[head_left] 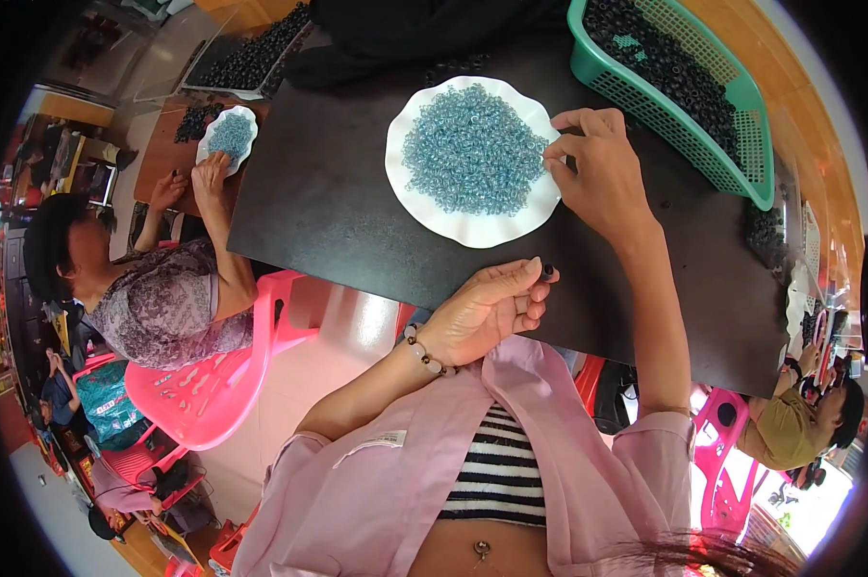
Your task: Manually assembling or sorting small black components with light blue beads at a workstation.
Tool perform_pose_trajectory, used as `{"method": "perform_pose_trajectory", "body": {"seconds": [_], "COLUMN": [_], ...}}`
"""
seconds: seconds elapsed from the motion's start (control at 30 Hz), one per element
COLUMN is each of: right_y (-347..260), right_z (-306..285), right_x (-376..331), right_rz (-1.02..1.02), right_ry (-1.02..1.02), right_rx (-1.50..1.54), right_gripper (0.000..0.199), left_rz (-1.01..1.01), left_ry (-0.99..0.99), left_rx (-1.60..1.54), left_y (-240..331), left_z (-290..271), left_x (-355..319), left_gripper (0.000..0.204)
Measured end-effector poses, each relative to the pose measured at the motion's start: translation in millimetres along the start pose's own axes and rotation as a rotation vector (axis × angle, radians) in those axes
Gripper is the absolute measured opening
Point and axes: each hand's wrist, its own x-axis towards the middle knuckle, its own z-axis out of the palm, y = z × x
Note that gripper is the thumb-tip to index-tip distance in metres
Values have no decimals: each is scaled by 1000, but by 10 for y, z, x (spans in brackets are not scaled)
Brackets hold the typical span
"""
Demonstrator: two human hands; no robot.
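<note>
Palm up near the table's front edge, my left hand pinches a small black cylindrical piece between thumb and fingers. Beyond it stands a white scalloped plate heaped with small translucent pale-blue rings. My right hand reaches over the plate's right rim, thumb and fingers bent together at the edge of the heap. Whatever lies between those fingertips is too small to make out.
A green plastic basket full of black pieces stands at the back right of the dark table. Black cloth lies at the back. To my left, a person on a pink chair works at another plate.
</note>
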Motion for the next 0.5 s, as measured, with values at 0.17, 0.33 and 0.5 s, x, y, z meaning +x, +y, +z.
{"method": "perform_pose_trajectory", "body": {"seconds": [0.17, 0.33, 0.5], "right_y": [9, 12, -90], "right_z": [-2, -204, -551], "right_x": [-9, -92, -264], "right_rz": [-14, 50, 162], "right_ry": [-12, 18, -100], "right_rx": [8, 163, 355], "right_gripper": [7, 6, 6], "left_rz": [0, -5, 48], "left_ry": [1, 6, 66], "left_rx": [25, 10, 11], "left_y": [-4, 13, 0], "left_z": [-10, 14, 56], "left_x": [8, 13, 51], "left_gripper": [28, 26, 25]}}
